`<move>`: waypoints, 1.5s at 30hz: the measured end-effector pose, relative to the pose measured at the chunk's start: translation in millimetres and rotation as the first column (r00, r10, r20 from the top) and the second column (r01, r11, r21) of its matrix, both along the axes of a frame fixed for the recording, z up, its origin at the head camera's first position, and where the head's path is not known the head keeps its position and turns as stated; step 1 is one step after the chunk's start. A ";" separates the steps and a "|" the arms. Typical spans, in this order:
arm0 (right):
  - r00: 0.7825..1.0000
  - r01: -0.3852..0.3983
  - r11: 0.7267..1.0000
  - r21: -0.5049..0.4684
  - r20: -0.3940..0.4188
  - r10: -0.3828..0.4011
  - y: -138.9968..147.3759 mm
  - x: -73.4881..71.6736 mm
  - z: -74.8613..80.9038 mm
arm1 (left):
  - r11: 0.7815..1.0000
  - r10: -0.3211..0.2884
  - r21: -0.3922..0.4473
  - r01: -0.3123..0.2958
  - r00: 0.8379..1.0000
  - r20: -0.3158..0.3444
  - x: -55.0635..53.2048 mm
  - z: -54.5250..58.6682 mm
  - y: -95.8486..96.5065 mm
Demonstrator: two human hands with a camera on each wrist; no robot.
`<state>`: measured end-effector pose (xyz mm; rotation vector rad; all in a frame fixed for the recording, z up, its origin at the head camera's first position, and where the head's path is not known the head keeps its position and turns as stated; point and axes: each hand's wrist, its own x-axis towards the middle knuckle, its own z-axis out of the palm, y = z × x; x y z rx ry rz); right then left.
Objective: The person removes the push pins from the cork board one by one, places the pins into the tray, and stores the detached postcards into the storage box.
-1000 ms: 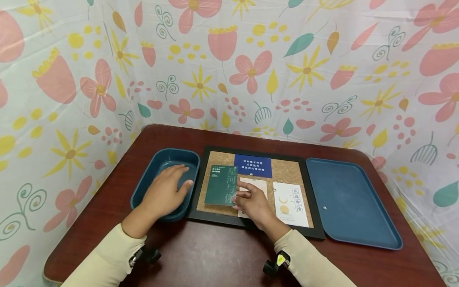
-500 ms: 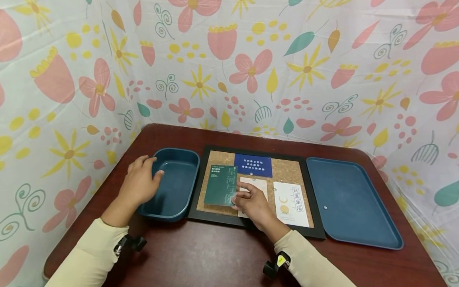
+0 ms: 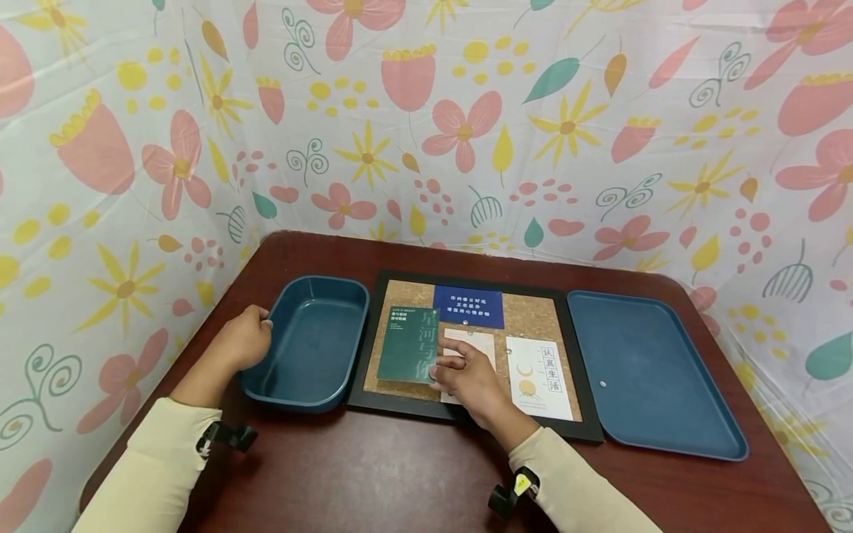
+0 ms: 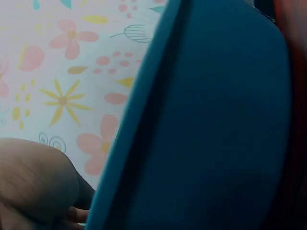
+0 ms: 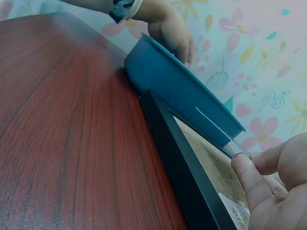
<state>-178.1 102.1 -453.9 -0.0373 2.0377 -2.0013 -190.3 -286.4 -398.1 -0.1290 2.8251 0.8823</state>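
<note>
My right hand (image 3: pixel 469 377) pinches the right edge of a dark green card (image 3: pixel 408 344) with white lettering. In the right wrist view this card shows edge-on, raised off the cork board (image 3: pixel 533 311). At the far left, my left hand (image 3: pixel 243 338) grips the left rim of a deep blue bin (image 3: pixel 309 340). The left wrist view has the bin's wall (image 4: pixel 216 115) filling the middle, with part of that hand (image 4: pixel 38 182) outside the rim. On the board lie a blue card (image 3: pixel 469 306), a white card (image 3: pixel 541 379) and a pale card (image 3: pixel 481 346) partly hidden by my right hand.
A shallow blue tray (image 3: pixel 660 370) lies right of the board, with one small clear round piece (image 3: pixel 603 384) on it. The board's black frame (image 3: pixel 400 406) sits close beside the bin. Floral cloth (image 3: pixel 426 133) hangs behind the brown table (image 3: pixel 373 474).
My left hand has moved left from inside the bin and over its edge, and its fingers have curled at the left rim. The right hand and green card have stayed in place.
</note>
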 end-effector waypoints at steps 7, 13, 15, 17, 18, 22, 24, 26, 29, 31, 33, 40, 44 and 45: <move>1.000 0.007 1.000 -0.001 0.004 -0.007 0.3 -0.2 1.1 | 0.981 -0.001 0.195 -0.020 0.994 0.107 -6.0 -3.7 -16.1; 1.000 0.015 1.000 -0.001 0.003 -0.015 0.9 -0.2 1.3 | 0.890 -0.001 0.442 -0.111 0.969 0.246 -13.1 -6.4 -28.7; 1.000 0.010 1.000 -0.005 0.001 -0.010 0.9 0.2 1.6 | 0.842 -0.032 0.525 -0.125 0.960 0.279 -15.0 -6.8 -32.2; 1.000 0.011 1.000 -0.010 0.011 -0.011 0.4 0.6 2.1 | 0.796 -0.070 0.590 -0.132 0.949 0.307 -16.6 -7.7 -36.1; 1.000 0.008 1.000 -0.010 0.010 -0.008 0.1 0.6 1.9 | 0.774 -0.086 0.618 -0.138 0.944 0.319 -17.7 -8.5 -38.3; 1.000 0.011 1.000 -0.018 0.023 -0.010 -0.9 1.7 3.8 | 0.703 -0.142 0.696 -0.148 0.929 0.341 -20.5 -9.9 -45.8; 1.000 0.011 1.000 -0.022 0.023 -0.011 -1.5 2.2 4.7 | 0.674 -0.156 0.721 -0.160 0.923 0.351 -21.4 -10.6 -48.6; 1.000 0.014 1.000 -0.027 0.025 -0.013 -2.0 2.7 6.0 | 0.650 -0.169 0.741 -0.169 0.918 0.358 -21.9 -11.3 -50.7; 1.000 0.015 0.999 -0.039 0.023 -0.014 -2.9 3.3 8.0 | 0.622 -0.184 0.762 -0.181 0.912 0.366 -22.4 -12.4 -53.1; 1.000 0.014 0.999 -0.047 0.022 -0.013 -3.5 3.5 9.5 | 0.610 -0.197 0.772 -0.177 0.910 0.365 -22.5 -12.6 -54.6; 1.000 0.013 0.999 -0.052 0.024 -0.012 -4.1 3.6 11.0 | 0.605 -0.206 0.777 -0.174 0.908 0.363 -22.5 -12.2 -55.6; 1.000 0.005 0.998 -0.067 0.019 -0.004 -7.7 3.5 13.8 | 0.610 -0.207 0.773 -0.176 0.906 0.370 -22.8 -10.7 -56.3; 1.000 0.000 0.996 -0.086 0.011 0.001 -12.1 4.2 14.1 | 0.608 -0.208 0.774 -0.177 0.905 0.371 -22.6 -9.8 -56.7; 1.000 0.001 0.996 -0.089 0.009 0.000 -13.3 4.7 14.1 | 0.609 -0.209 0.773 -0.177 0.905 0.371 -22.6 -9.8 -57.0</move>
